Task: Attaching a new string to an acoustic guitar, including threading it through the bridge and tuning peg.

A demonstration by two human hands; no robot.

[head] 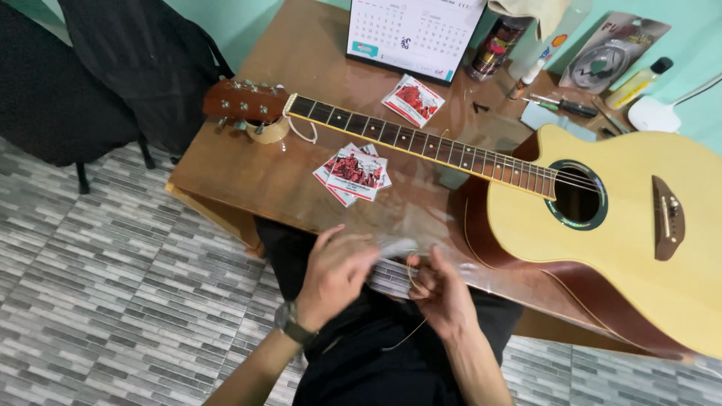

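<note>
We see an acoustic guitar [602, 240] lying face up on a brown wooden table [248, 180]. Its long axis runs from far left to near right: the headstock [244, 101] points to the far left and the pale body fills the right of the scene. We judge it light for its size but fragile, with a glossy top that scratches easily; it is best held at the neck and the waist of the body, never by the strings.

Behind the neck stands a desk calendar [410, 34]. Small red and white packets lie on either side of the neck, a stack [353, 173] on the near side and one packet [412, 100] on the far side. Tools and bottles are crowded at the far right.

At the near edge of the table, the left hand [335, 274] and the right hand [440, 293] meet over the person's lap. Between them is a thin, pale, partly see-through wrapper [392, 277], blurred, and a fine wire-like string [410, 334] that trails down in a loose curve towards the lap. We judge the string springy, thin and slippery, prone to kink, so best pinched near an end. The left fingers are bent and close on the wrapper; the right fingers are pinched together on the string, though blur hides the exact contact.
</note>
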